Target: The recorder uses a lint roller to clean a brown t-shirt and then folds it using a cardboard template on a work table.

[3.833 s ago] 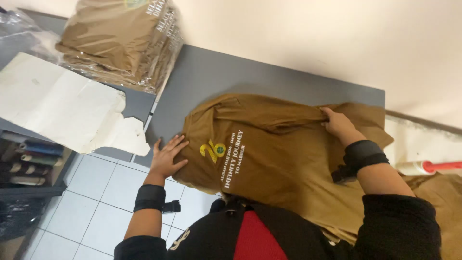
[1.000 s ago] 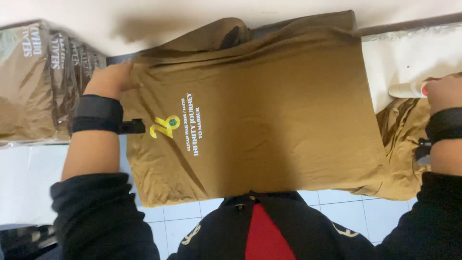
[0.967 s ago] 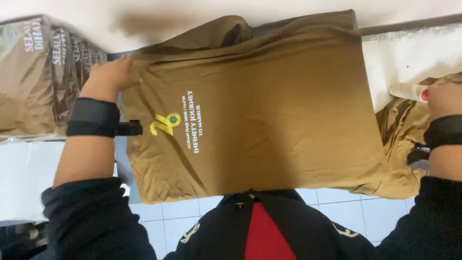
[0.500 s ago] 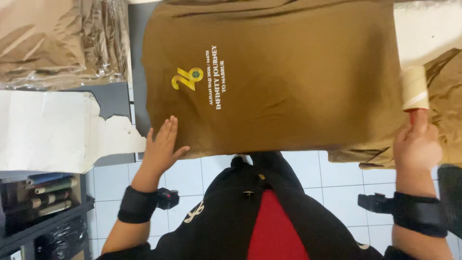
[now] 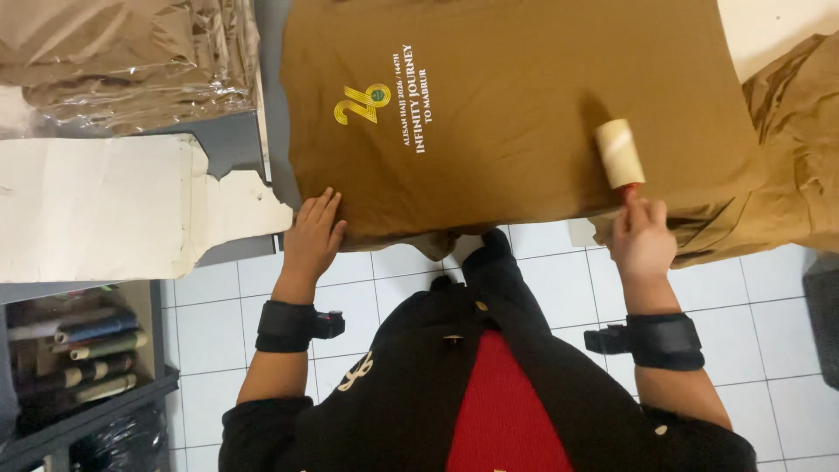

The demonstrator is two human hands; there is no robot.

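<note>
The right hand [image 5: 640, 240], closed around a lint roller [image 5: 620, 153] at right of centre, appears mid-way through rolling the brown shirt [image 5: 516, 96], while the left hand [image 5: 313, 229], open-palmed at lower left, pins the hem; the next pass probably calls for steady strokes toward the printed logo [image 5: 363, 103].

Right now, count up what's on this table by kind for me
Flat brown shirt: 1
Lint roller: 1
Heap of loose brown shirts: 1
Stack of bagged shirts: 1
Torn white paper sheet: 1
Total: 5
</note>
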